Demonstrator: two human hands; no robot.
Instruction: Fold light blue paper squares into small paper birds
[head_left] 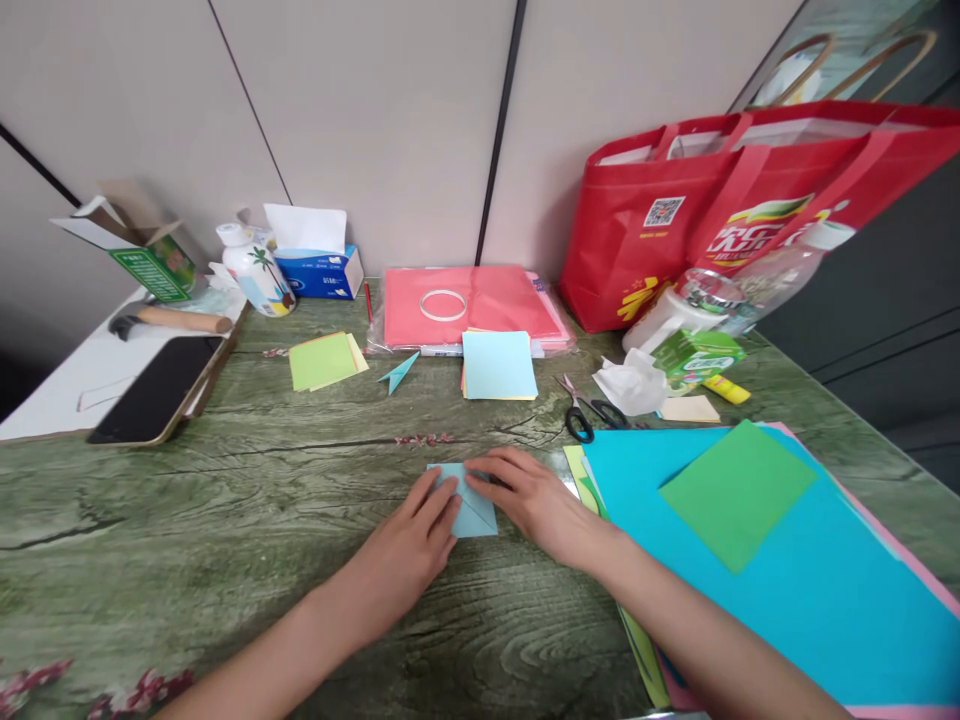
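Observation:
A small light-blue paper square (pixel 475 515) with a diagonal crease lies on the green wood-patterned table (pixel 300 520). My left hand (pixel 412 540) rests on its left side, fingers together and pressing on the paper. From the right, my right hand (pixel 529 495) touches the upper right part with its fingertips, the fingers bent and close together. Above the hands sit a stack of light-blue squares (pixel 499 365) and a small folded teal paper piece (pixel 400 372). Yellow-green squares (pixel 322 362) lie further left.
Scissors (pixel 580 420) and a crumpled tissue (pixel 632 382) lie right of the stack. Large blue sheets (pixel 750 620) with a green square (pixel 739 495) cover the right side. A red bag (pixel 622 230) stands behind. A phone (pixel 161 390) and hammer (pixel 184 319) are at left.

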